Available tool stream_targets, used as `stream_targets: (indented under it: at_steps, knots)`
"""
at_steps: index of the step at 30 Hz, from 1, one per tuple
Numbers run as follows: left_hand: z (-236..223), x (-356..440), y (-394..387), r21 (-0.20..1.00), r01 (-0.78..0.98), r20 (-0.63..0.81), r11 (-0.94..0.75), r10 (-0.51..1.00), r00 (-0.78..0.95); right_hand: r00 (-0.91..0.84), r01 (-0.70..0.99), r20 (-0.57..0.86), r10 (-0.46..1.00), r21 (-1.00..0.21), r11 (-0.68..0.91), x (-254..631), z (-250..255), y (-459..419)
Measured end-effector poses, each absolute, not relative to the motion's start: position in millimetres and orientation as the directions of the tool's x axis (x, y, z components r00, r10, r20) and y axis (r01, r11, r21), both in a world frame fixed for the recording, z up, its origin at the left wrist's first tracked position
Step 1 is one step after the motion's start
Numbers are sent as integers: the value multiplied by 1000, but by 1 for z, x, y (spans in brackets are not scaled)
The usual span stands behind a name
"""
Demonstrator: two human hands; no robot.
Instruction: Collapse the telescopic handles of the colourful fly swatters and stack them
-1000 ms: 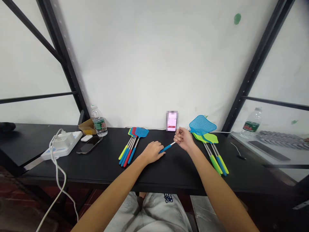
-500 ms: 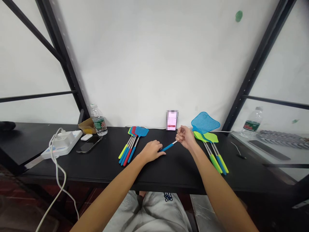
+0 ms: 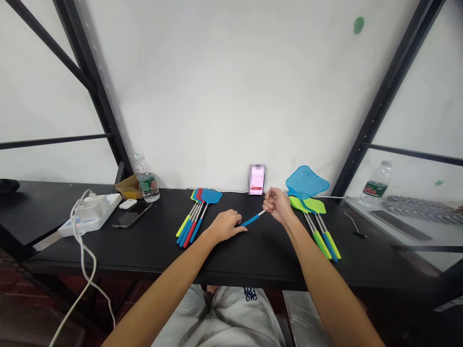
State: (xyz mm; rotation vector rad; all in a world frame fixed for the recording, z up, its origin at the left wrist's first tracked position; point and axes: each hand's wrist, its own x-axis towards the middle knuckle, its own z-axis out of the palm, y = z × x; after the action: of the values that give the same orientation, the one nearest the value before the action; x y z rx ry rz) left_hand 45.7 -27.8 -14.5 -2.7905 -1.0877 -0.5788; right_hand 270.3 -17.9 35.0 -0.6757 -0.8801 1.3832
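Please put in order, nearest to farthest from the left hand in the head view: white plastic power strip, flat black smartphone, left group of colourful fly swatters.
From the left hand:
1. Left group of colourful fly swatters, just left
2. Flat black smartphone, farther left
3. White plastic power strip, leftmost

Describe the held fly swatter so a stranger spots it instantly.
On the black table, find the right hand between the left group and the right group of fly swatters. It holds the blue fly swatter, whose handle slants to the left hand. Unlike its neighbours, which lie grouped, this one is held, its mesh head seen above the right group's green heads.
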Motion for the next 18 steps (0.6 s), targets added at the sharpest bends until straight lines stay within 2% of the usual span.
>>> stream_targets:
  at_steps: [18]
  knots:
    - [-14,46,-29,49,680,372,-732,645,668,-24,-501,129,991,-860,99,269,36,-17]
